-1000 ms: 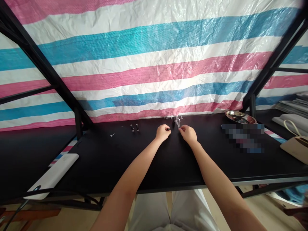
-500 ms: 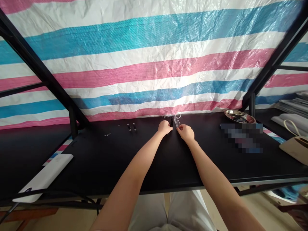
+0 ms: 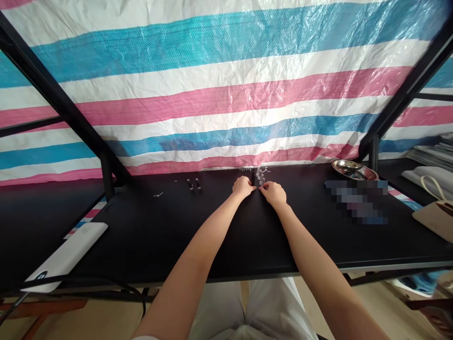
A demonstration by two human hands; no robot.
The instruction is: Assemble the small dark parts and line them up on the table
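Observation:
My left hand [image 3: 242, 187] rests near the back of the black table, its fingers closed beside a group of small black pieces [image 3: 253, 176]. Just to the right, my right hand [image 3: 274, 192] has thumb and fingers pinched together next to several small clear tubes [image 3: 261, 175]. The two hands almost meet at the fingertips. What sits between the fingers of either hand is too small to make out. Behind them lies a row of thin, small pieces [image 3: 247, 169]. Two small dark tubes with clear ends [image 3: 194, 184] lie apart to the left.
A shiny metal dish [image 3: 355, 171] stands at the back right, with a blurred-out patch before it. A white power bank [image 3: 67, 257] with a cable lies at the left edge. Thin white scraps [image 3: 158, 194] are on the table. A beige bag [image 3: 433, 219] sits far right.
My left fingertips have shifted slightly right, closer to my right hand. The view has tilted a little; the objects on the table look the same.

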